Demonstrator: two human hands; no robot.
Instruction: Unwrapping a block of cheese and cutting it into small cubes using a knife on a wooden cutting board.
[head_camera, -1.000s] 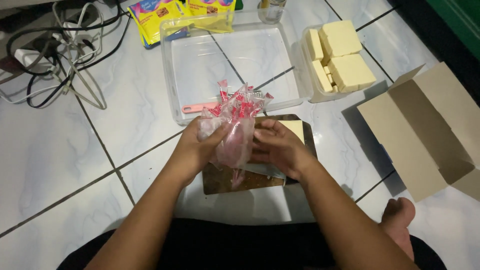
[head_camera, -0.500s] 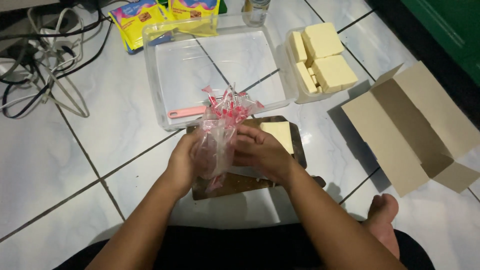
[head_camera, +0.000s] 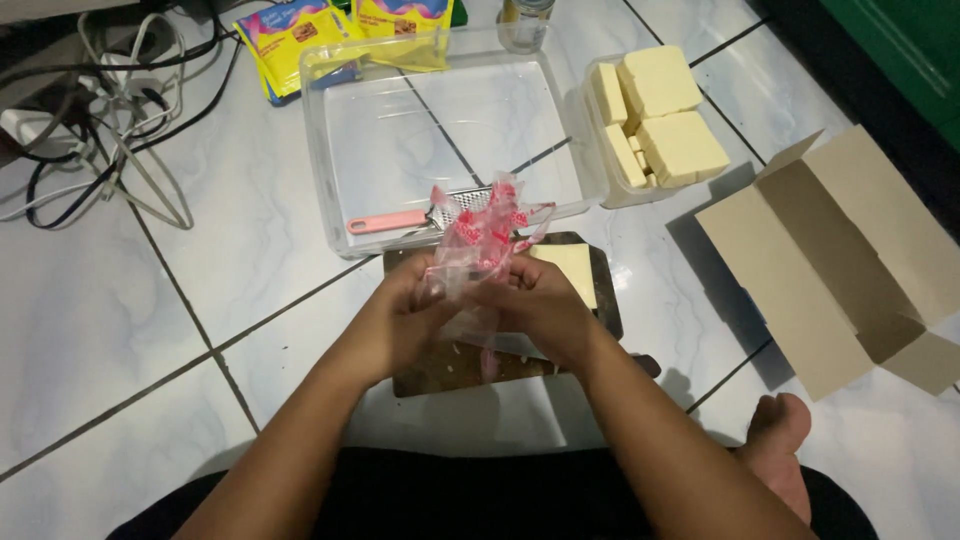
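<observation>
Head view looked down on a person seated on the white tiled floor (head_camera: 110, 330), both hands meeting over a dark cutting board (head_camera: 460, 365). The left hand (head_camera: 405, 315) and the right hand (head_camera: 530, 305) each had fingers curled tight around a clear plastic bag with red print (head_camera: 480, 240), pinching it between them just above the board; its crumpled top stood up over the knuckles. A pale yellow slab (head_camera: 568, 270) lay on the board's far right corner, just beside the right hand.

Beyond the board's far edge sat a clear rectangular tray (head_camera: 330, 190), with a pink-handled grater (head_camera: 400, 220) resting inside near its front wall. Right of the tray, touching or nearly so, a smaller clear tub (head_camera: 600, 185) held stacked yellow blocks (head_camera: 660, 120). An open cardboard box (head_camera: 850, 250) lay well apart to the right, its flaps spread, with a bare foot (head_camera: 785, 450) near its lower corner. Tangled cables (head_camera: 100, 130) crowded the far left; yellow sachets (head_camera: 300, 40) lay behind the tray. Bare tile stretched between the cables and the left arm.
</observation>
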